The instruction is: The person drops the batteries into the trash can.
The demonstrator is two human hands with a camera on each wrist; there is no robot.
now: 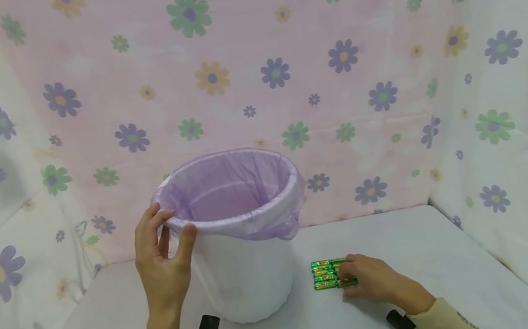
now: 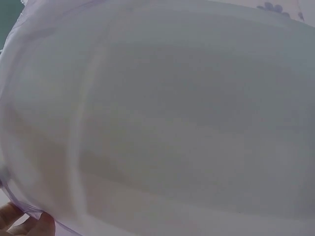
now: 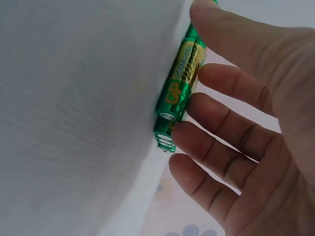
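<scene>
From the head camera I see my left hand pinching the rim of the white bin with its purple liner, thumb outside and fingers over the edge, while my right hand rests on the green batteries lying on the bench just right of the bin. Left wrist view: bin wall fills everything, fingertips at the bottom corner. Right wrist view: spread fingers press the batteries, gripping nothing.

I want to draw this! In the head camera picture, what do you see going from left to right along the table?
Left hand → white bin → green batteries → right hand.
</scene>
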